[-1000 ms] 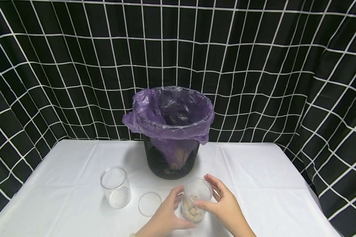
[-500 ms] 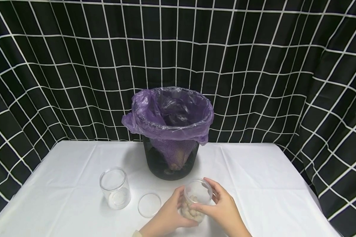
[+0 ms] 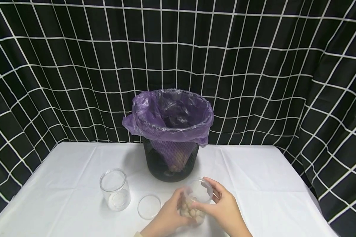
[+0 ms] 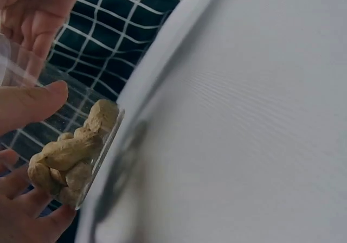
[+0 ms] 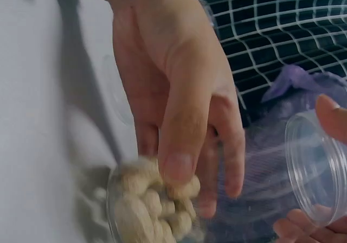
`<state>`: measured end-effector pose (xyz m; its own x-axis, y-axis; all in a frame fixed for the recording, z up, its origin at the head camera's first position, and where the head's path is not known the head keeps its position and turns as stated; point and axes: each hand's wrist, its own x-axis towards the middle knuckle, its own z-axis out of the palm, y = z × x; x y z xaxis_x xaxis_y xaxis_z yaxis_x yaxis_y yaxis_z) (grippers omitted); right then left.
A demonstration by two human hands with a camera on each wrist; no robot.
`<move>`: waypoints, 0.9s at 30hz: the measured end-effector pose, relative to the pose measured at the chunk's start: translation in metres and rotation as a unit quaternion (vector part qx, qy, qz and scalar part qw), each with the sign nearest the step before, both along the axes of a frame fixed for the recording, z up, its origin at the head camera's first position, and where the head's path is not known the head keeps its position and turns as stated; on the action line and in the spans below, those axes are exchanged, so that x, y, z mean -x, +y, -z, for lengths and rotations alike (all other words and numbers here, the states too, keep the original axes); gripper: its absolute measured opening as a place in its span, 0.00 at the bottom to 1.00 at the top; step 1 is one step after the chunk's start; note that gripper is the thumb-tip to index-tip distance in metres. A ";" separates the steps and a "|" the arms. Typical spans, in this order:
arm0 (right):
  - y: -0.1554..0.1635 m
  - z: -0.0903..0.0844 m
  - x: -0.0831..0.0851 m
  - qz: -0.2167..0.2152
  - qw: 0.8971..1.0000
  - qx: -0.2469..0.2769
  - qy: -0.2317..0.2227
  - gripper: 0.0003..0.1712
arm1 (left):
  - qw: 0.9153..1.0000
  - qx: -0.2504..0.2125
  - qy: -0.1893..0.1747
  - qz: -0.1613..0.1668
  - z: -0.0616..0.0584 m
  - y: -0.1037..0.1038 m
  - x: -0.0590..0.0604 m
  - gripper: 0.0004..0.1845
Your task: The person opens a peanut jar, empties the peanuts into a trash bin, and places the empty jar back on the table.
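A clear plastic jar [image 3: 199, 193] with unshelled peanuts [image 5: 157, 213] in its lower part is between both hands at the front of the table. My left hand [image 3: 169, 213] grips its lower side, the thumb across the peanuts in the right wrist view. Around the upper part, near the rim [image 5: 303, 167], my right hand [image 3: 223, 204] curls its fingers and thumb. The jar leans slightly. In the left wrist view the peanuts [image 4: 70, 159] are heaped against the jar's bottom. Left of the hands lies a clear round lid [image 3: 149, 207], flat on the cloth.
A second clear jar [image 3: 115, 192], with no peanuts in it, stands upright at the left. Behind the hands is a black mesh bin [image 3: 170, 164] lined with a purple bag [image 3: 178, 134]. White cloth [image 3: 255, 171] covers the table; a black grid curtain [image 3: 255, 65] hangs behind.
Since one second ago my left hand has closed in around the jar's lower side. My right hand keeps its hold near the rim, its thumb slightly further left.
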<state>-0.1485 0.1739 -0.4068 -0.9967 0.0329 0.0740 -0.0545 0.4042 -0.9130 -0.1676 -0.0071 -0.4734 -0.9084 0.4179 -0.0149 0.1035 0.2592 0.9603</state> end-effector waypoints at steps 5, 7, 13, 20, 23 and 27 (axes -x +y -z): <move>0.006 -0.011 0.003 -0.006 0.999 0.034 -0.021 0.45 | 1.000 -0.020 0.018 -0.005 -0.012 -0.001 0.000 0.45; 0.007 -0.016 0.004 -0.015 0.998 0.052 -0.032 0.45 | 0.999 -0.022 0.031 -0.009 -0.017 -0.003 -0.001 0.45; 0.005 -0.029 0.001 -0.046 0.993 0.104 -0.033 0.43 | 0.996 -0.014 0.089 -0.025 -0.029 -0.010 -0.006 0.46; -0.001 -0.038 0.003 -0.075 0.986 0.144 -0.030 0.42 | 0.990 0.023 0.133 -0.051 -0.049 -0.023 -0.011 0.47; -0.002 -0.036 0.004 -0.098 0.979 0.175 -0.023 0.43 | 0.985 0.044 0.157 -0.059 -0.057 -0.031 -0.012 0.47; -0.003 -0.034 0.004 -0.119 0.973 0.198 -0.014 0.43 | 0.975 0.072 0.200 -0.062 -0.065 -0.040 -0.010 0.48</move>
<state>-0.1523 0.1712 -0.3724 -0.9810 -0.1785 0.0754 -0.0767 0.0000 -0.9971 -0.1573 -0.0469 -0.4089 -0.8966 0.3248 0.3012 0.4223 0.4220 0.8022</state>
